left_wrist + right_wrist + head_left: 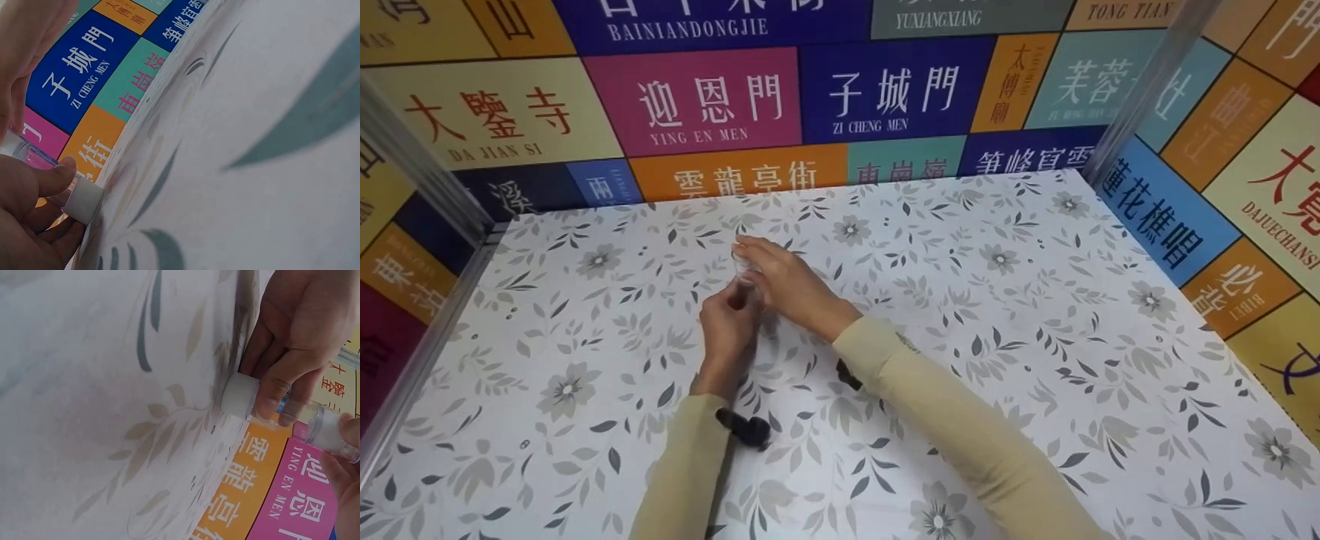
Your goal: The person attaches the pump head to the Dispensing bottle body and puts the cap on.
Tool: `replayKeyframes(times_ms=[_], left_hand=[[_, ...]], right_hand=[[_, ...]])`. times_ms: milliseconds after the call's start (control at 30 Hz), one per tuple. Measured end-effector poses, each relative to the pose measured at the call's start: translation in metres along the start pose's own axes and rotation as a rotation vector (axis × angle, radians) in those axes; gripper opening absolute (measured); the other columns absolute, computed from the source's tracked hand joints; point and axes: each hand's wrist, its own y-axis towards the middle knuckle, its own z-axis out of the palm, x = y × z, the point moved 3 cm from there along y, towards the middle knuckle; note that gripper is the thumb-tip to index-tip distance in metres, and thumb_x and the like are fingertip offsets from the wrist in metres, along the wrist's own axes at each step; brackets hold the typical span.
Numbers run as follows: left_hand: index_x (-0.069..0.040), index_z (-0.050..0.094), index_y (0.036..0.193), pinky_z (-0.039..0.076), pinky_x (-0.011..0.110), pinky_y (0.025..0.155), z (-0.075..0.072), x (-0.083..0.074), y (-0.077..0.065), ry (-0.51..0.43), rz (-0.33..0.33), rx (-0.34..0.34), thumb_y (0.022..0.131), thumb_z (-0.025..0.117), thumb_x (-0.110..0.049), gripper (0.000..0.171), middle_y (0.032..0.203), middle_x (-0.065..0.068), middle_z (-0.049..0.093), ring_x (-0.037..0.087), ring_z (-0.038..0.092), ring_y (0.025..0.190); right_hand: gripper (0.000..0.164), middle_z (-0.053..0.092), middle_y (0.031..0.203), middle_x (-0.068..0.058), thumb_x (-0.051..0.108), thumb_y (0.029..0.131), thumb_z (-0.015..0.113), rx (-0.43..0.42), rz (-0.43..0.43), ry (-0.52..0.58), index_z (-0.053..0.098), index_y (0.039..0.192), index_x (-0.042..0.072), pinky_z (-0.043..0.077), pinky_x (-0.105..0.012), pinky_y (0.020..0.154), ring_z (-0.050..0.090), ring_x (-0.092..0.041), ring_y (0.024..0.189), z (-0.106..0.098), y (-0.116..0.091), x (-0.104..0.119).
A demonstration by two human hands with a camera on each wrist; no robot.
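A small clear plastic bottle (744, 268) stands on the table between the two hands, mostly hidden by them in the head view. Its white lower end (239, 395) meets the tablecloth in the right wrist view. My left hand (727, 330) grips the clear body just above that white part, thumb and fingers on either side. Higher up, my right hand (793, 286) holds the top, where a clear cover (332, 433) surrounds a white piece. In the left wrist view, the bottle's white end (84, 199) shows below the left thumb.
A white tablecloth (945, 322) with grey flowers and leaves covers the table. Colourful panels with lettering (697, 105) rise along the back and both sides. Black straps with small devices (746, 429) sit at the wrists, over beige sleeves.
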Motion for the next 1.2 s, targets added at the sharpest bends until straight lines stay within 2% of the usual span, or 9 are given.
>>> replayKeyframes(times_ms=[233, 367, 600, 800, 933, 1000, 1067, 1200], left_hand=[[-0.005, 0.074, 0.096, 0.043, 0.02, 0.065, -0.001, 0.001, 0.001, 0.021, 0.018, -0.006, 0.089, 0.068, -0.006, 0.009, 0.085, 0.01, 0.069, 0.017, 0.058, 0.077], [-0.004, 0.074, 0.091, 0.042, 0.02, 0.063, 0.0, 0.0, 0.001, 0.047, 0.044, -0.019, 0.089, 0.069, -0.008, 0.006, 0.078, 0.008, 0.066, 0.017, 0.056, 0.072], [-0.005, 0.076, 0.098, 0.043, 0.02, 0.063, 0.002, -0.003, -0.001, 0.045, 0.034, -0.013, 0.086, 0.069, -0.003, 0.014, 0.083, 0.01, 0.069, 0.018, 0.058, 0.074], [-0.004, 0.077, 0.102, 0.043, 0.02, 0.065, 0.005, -0.006, 0.0, 0.037, 0.034, -0.008, 0.083, 0.07, 0.001, 0.021, 0.088, 0.012, 0.072, 0.018, 0.058, 0.077], [-0.003, 0.075, 0.093, 0.041, 0.022, 0.064, 0.005, -0.005, -0.002, 0.038, 0.036, -0.002, 0.083, 0.068, 0.001, 0.013, 0.081, 0.012, 0.069, 0.018, 0.056, 0.073], [-0.004, 0.076, 0.095, 0.042, 0.021, 0.064, 0.003, -0.003, -0.004, 0.032, 0.023, 0.0, 0.084, 0.068, 0.0, 0.014, 0.082, 0.012, 0.07, 0.018, 0.056, 0.073], [-0.004, 0.077, 0.102, 0.043, 0.019, 0.065, -0.001, -0.002, -0.006, 0.033, 0.006, 0.0, 0.085, 0.069, 0.0, 0.019, 0.088, 0.013, 0.074, 0.017, 0.058, 0.076], [-0.006, 0.076, 0.113, 0.045, 0.016, 0.068, -0.006, -0.003, -0.007, 0.024, -0.023, 0.022, 0.084, 0.069, 0.0, 0.03, 0.101, 0.017, 0.076, 0.017, 0.061, 0.081]], right_hand=[[0.039, 0.049, 0.151, -0.016, 0.007, 0.101, 0.055, 0.001, 0.03, 0.01, 0.053, 0.14, 0.001, 0.034, -0.029, 0.118, 0.046, -0.027, 0.142, 0.003, -0.001, -0.001], [0.038, 0.052, 0.148, -0.015, 0.007, 0.1, 0.058, -0.04, 0.039, 0.047, 0.056, 0.138, 0.001, 0.037, -0.029, 0.117, 0.049, -0.026, 0.139, 0.003, -0.003, -0.001], [0.038, 0.059, 0.14, -0.016, 0.005, 0.095, 0.065, -0.091, 0.043, 0.091, 0.06, 0.132, 0.0, 0.038, -0.027, 0.115, 0.054, -0.026, 0.134, 0.0, -0.002, -0.004], [0.042, 0.06, 0.14, -0.015, 0.007, 0.093, 0.068, -0.118, 0.093, 0.097, 0.057, 0.133, 0.001, 0.039, -0.026, 0.115, 0.055, -0.026, 0.133, -0.001, -0.003, -0.006], [0.047, 0.061, 0.136, -0.014, 0.011, 0.093, 0.069, -0.1, 0.17, 0.115, 0.051, 0.135, 0.003, 0.046, -0.029, 0.109, 0.059, -0.026, 0.127, 0.003, -0.007, -0.007], [0.049, 0.062, 0.132, -0.013, 0.014, 0.093, 0.07, -0.07, 0.209, 0.135, 0.047, 0.136, 0.005, 0.049, -0.03, 0.105, 0.061, -0.025, 0.121, 0.006, -0.008, -0.007], [0.054, 0.064, 0.13, -0.014, 0.016, 0.093, 0.07, -0.04, 0.235, 0.16, 0.044, 0.139, 0.006, 0.05, -0.03, 0.102, 0.062, -0.025, 0.119, 0.009, -0.009, -0.007], [0.071, 0.064, 0.133, -0.013, 0.019, 0.093, 0.071, -0.019, 0.255, 0.161, 0.033, 0.152, 0.008, 0.048, -0.03, 0.106, 0.062, -0.025, 0.123, 0.01, -0.01, -0.007]])
